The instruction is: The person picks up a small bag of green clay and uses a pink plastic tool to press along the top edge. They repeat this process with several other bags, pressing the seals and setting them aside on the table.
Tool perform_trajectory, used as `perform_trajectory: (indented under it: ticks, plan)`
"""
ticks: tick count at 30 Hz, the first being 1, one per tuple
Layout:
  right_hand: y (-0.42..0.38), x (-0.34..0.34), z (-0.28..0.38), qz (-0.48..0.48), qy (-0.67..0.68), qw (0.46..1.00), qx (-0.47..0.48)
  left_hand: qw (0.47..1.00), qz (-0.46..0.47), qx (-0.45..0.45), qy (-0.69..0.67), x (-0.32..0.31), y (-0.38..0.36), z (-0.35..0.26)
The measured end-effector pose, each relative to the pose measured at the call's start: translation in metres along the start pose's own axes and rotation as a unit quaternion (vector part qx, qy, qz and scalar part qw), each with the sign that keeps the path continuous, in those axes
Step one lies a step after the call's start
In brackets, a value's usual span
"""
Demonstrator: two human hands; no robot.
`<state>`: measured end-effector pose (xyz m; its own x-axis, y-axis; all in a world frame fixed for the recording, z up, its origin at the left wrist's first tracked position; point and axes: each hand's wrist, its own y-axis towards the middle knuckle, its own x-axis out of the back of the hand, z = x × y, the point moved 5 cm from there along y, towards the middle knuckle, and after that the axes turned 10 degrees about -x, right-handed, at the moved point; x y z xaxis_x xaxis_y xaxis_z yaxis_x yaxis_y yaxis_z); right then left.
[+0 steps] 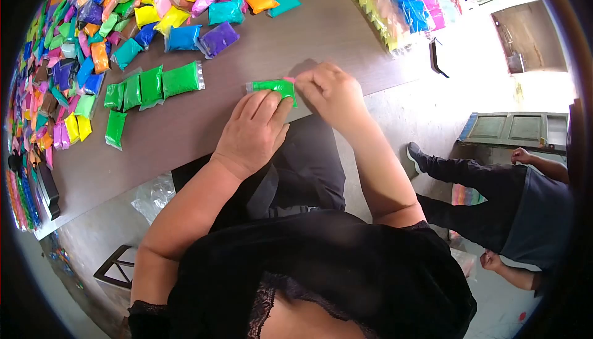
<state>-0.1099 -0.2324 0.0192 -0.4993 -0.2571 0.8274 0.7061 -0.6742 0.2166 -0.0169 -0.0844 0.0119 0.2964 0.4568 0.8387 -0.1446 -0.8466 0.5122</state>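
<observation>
Brown table (327, 33) — packets (151, 87) (some green).

Rocking a black short-sleeved top (383, 265), kinda velvety looking, with dark lace trim (264, 296) along the scooped neckline (309, 294) and the sleeve hems (148, 307). Also wearing dark charcoal trousers (312, 163) plus a dark waist strap (279, 211) with a clip buckle (298, 210) up front.

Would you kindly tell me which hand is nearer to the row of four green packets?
Left: the left hand lies right of the packet row; the right hand lies farther right.
</observation>
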Motion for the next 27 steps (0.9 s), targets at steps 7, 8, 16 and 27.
perform_trajectory:
  ticks: [7,8,16,27]
  plan:
    - [-0.004,-0.001,-0.006,-0.039,0.037,0.999,-0.005,1.0,0.005,0.0,-0.005,0.0,-0.001,0.0]
    - [-0.004,0.001,-0.005,-0.032,0.069,0.997,0.003,1.0,0.005,0.0,-0.003,0.0,0.0,0.001]
    - [-0.01,-0.001,-0.007,-0.046,0.014,0.999,-0.024,1.0,0.005,-0.001,-0.007,0.0,0.0,0.0]
    - [-0.012,0.003,-0.001,-0.032,0.035,0.999,-0.01,1.0,0.002,0.002,-0.014,0.002,0.002,0.0]
